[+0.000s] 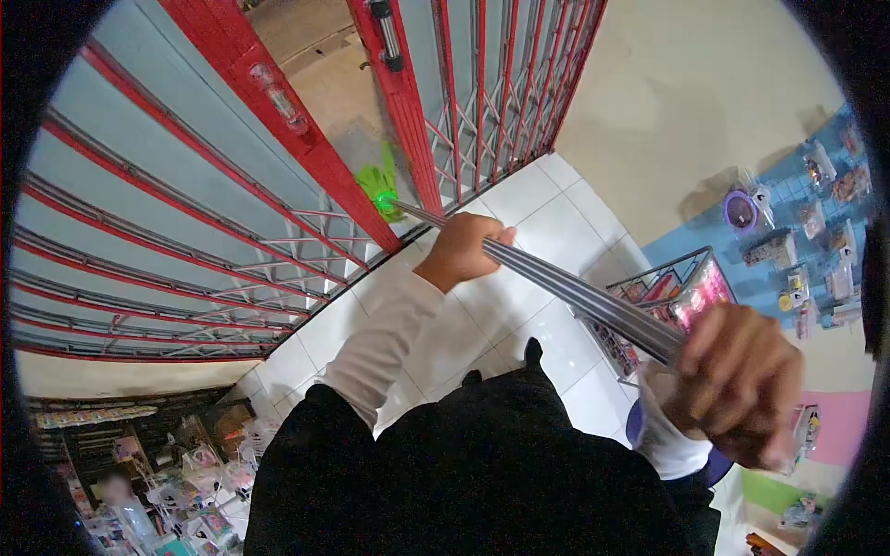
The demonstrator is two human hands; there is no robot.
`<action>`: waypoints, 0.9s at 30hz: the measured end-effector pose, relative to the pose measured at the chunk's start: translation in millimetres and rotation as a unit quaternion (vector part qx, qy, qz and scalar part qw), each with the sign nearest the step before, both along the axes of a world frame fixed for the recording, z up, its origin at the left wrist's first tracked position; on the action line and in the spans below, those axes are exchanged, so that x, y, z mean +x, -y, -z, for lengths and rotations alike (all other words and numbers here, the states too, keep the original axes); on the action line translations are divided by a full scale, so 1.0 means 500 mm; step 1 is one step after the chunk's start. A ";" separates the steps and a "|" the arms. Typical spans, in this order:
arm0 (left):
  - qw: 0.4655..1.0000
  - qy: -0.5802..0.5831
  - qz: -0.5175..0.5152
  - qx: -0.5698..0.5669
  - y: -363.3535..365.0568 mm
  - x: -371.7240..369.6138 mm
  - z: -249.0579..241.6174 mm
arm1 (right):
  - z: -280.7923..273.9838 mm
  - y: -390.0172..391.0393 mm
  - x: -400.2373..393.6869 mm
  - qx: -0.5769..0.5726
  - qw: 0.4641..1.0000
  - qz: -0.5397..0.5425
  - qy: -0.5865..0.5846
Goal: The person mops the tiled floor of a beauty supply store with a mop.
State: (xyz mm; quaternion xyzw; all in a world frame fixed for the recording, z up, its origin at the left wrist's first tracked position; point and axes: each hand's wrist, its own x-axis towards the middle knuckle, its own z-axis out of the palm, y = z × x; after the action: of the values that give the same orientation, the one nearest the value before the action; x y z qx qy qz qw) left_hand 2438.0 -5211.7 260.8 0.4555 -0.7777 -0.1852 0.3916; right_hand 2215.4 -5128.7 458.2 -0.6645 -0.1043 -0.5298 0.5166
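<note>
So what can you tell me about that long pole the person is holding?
The pole is long, slim and grey, metallic-looking with lengthwise ridges. It slants from lower right up toward the red folding gate. Its far end carries a bright green head, blurred, lying at the foot of the gate over the white tiled floor. The left hand grips it partway along; the right hand clasps the near end.

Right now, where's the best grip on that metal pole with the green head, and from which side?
Grip the bare shaft of the metal pole, as both hands do now: left hand lower toward the green head, right hand at the near end. Wrap from above; the shaft is straight, slim and slanted down toward the red gate.
</note>
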 end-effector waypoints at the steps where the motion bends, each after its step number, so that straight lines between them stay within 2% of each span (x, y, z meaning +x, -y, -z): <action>1: 1.000 -0.005 0.006 -0.002 -0.009 -0.014 -0.018 | -0.015 -0.010 -0.020 -0.015 0.999 -0.016 0.026; 3: 1.000 -0.015 0.012 -0.006 -0.029 -0.046 -0.046 | -0.047 -0.028 -0.057 -0.040 0.996 -0.044 0.062; 6: 0.996 -0.061 0.039 -0.048 -0.078 -0.105 -0.086 | -0.070 -0.060 -0.102 -0.032 0.998 -0.010 0.055; 9: 0.993 -0.084 0.088 -0.006 -0.126 -0.152 -0.119 | -0.077 -0.085 -0.141 -0.011 0.998 0.044 0.035; 14: 0.970 -0.123 0.204 0.046 -0.157 -0.221 -0.082 | -0.050 -0.105 -0.235 0.048 0.982 0.181 -0.007; 17: 0.963 -0.120 0.229 0.074 -0.140 -0.242 -0.001 | 0.000 -0.103 -0.292 0.089 0.956 0.273 -0.053; 18: 0.960 -0.099 0.227 0.128 -0.131 -0.243 0.035 | 0.026 -0.103 -0.309 0.105 0.946 0.298 -0.074; 20: 0.962 -0.085 0.217 0.146 -0.121 -0.228 0.119 | 0.098 -0.091 -0.330 0.134 0.924 0.333 -0.130; 21: 0.962 -0.076 0.212 0.153 -0.112 -0.218 0.165 | 0.124 -0.078 -0.279 0.126 0.918 0.346 -0.145; 23: 0.965 -0.051 0.183 0.180 -0.095 -0.195 0.272 | 0.127 -0.064 0.053 0.078 0.918 0.362 -0.141; 24: 0.963 -0.066 0.178 0.191 -0.085 -0.164 0.295 | 0.133 -0.054 0.081 0.112 0.922 0.322 -0.185; 25: 0.961 -0.081 0.172 0.201 -0.076 -0.129 0.318 | 0.160 -0.028 0.083 0.083 0.937 0.244 -0.235; 27: 0.978 -0.055 0.108 0.168 -0.058 -0.090 0.413 | 0.215 -0.007 0.118 0.111 0.926 0.239 -0.272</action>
State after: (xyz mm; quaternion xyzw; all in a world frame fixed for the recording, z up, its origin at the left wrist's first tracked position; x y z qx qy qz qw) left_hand 2393.2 -5182.8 54.1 0.4175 -0.7573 -0.3793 0.3293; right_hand 2274.6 -5125.2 350.8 -0.7267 0.2615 -0.4443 0.4540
